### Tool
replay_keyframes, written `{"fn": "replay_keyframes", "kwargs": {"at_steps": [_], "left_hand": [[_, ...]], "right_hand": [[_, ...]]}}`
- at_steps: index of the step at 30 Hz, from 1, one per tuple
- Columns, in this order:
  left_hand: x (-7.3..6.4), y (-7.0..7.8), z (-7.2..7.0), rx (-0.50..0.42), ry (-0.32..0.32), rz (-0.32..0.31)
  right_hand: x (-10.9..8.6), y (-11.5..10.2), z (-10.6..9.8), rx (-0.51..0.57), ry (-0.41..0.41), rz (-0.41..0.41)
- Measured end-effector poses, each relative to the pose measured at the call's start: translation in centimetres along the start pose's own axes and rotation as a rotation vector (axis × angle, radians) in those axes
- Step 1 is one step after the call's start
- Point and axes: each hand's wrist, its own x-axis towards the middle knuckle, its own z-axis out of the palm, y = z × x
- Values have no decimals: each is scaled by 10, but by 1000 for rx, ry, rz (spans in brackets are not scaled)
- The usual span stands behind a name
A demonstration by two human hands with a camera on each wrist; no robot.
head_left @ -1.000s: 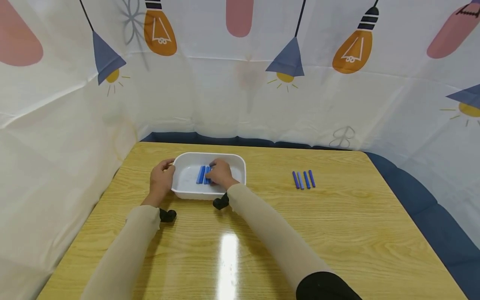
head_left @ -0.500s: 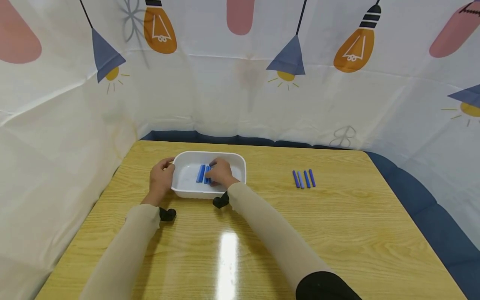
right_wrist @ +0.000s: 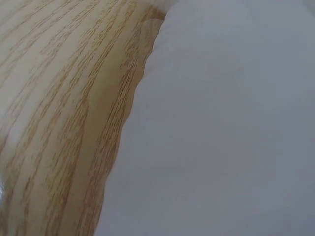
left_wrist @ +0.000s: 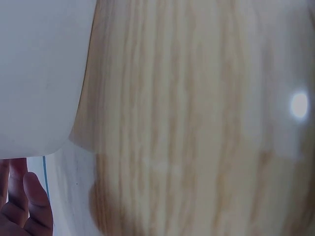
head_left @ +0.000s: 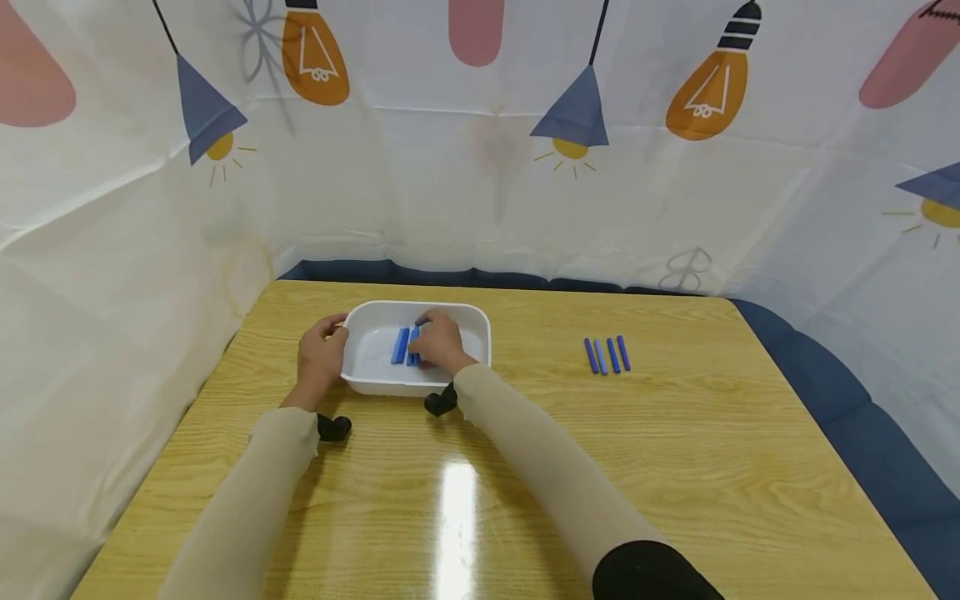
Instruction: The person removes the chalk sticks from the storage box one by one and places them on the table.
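A white rectangular tray (head_left: 365, 350) stands on the table toward the back left. At its left end my left hand (head_left: 318, 358) grips the rim, thumb and fingers at the edge. In the left wrist view the tray's outer wall (left_wrist: 39, 73) shows, with curled fingers (left_wrist: 37, 196) at its corner. My right hand (head_left: 442, 343) reaches inside the tray and pinches a slim blue stick, partly covered by the fingers. Left of it lie several blue sticks (head_left: 401, 346), side by side. Only the tray's white wall (right_wrist: 211, 123) and the table appear in the right wrist view.
Several more blue sticks (head_left: 613, 356), dark and light, lie in a row on the wooden table (head_left: 540, 467) right of the tray. A white printed cloth (head_left: 465, 200) hangs behind the table, with dark blue padding (head_left: 832, 400) along its right edge.
My right hand has shifted very slightly left within the tray, close against the row of sticks. My left hand stays at the rim, and the sticks on the table have not moved.
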Motion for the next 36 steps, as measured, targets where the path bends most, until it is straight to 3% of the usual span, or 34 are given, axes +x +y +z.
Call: {"fn": "replay_keyframes", "kwargs": {"at_steps": [12, 21, 36], "left_hand": [[2, 1, 0, 8, -21, -8], [1, 1, 1, 26, -32, -22], [-4, 4, 0, 34, -28, -4]], "right_hand": [[-2, -3, -3, 43, 2, -77], [-2, -8, -6, 159, -49, -24], [-10, -15, -17, 268, -116, -88]]}}
